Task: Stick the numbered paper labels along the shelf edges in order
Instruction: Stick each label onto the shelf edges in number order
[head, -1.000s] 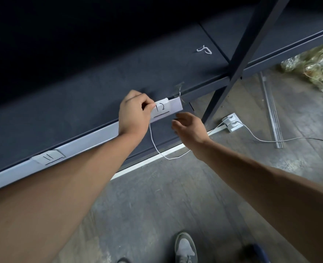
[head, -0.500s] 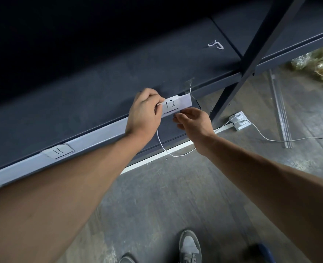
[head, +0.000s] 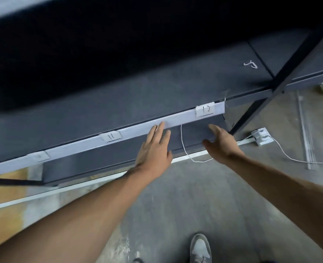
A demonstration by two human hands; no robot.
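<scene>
Label 12 (head: 204, 110) lies flat on the pale shelf edge strip (head: 147, 126), near the strip's right end. Label 11 (head: 111, 137) is fixed further left on the same strip. A third label (head: 39, 156) sits left of that, but its number is too blurred to read. The readable numbers rise from left to right, so the order appears correct.

The left hand (head: 154, 149) is below the strip between labels 11 and 12, fingers straight and slightly apart, tips at the strip's lower edge; contact cannot be confirmed. The right hand (head: 220, 142) is below label 12 and clear of it, fingers loosely spread. Neither hand holds anything.

Judgement: this strip is labelled up to its right end. The dark shelf edge (head: 312, 78) right of the upright post (head: 282, 76) carries no label, so work probably remains there
</scene>
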